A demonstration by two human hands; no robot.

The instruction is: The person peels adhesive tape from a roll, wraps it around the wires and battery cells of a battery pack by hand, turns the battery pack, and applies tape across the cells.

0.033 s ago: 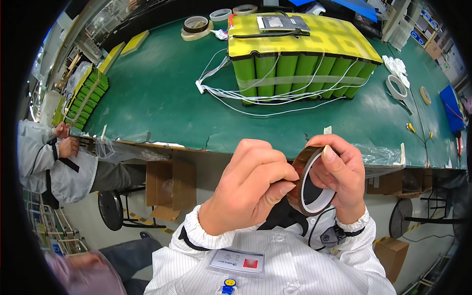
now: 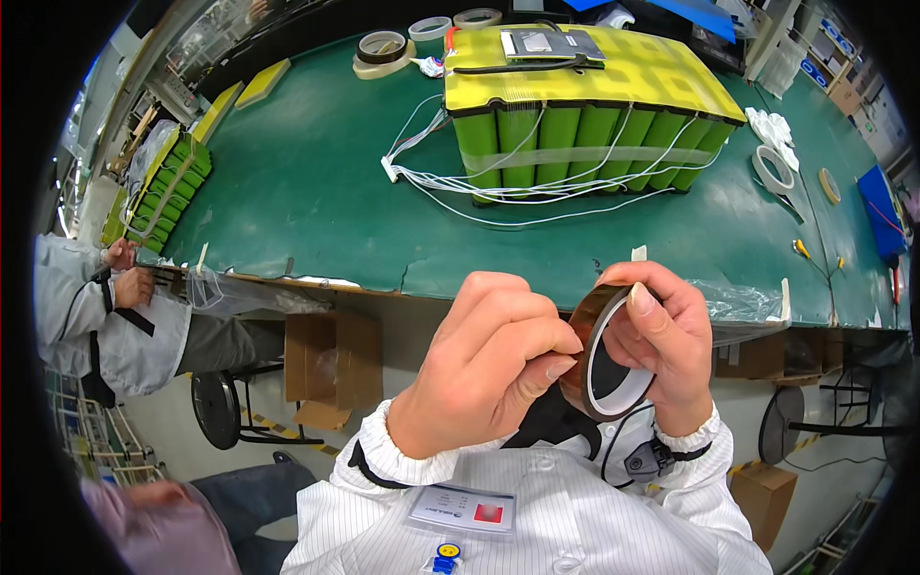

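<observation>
The right hand point(image 2: 678, 331) holds a brown tape roll point(image 2: 623, 398) on the near side of the battery pack point(image 2: 594, 120), thumb across its rim. The left hand point(image 2: 489, 359) has thumb and fingers drawn together at the roll's outer face; whether they grip the tape cannot be told. White wires point(image 2: 498, 196) run along the pack's near side on the green bench point(image 2: 307, 182).

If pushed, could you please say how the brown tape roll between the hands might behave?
The brown tape roll would likely roll if stood on its edge, being round. Its open middle suggests lightness. The shiny surface may feel slippery.
</observation>
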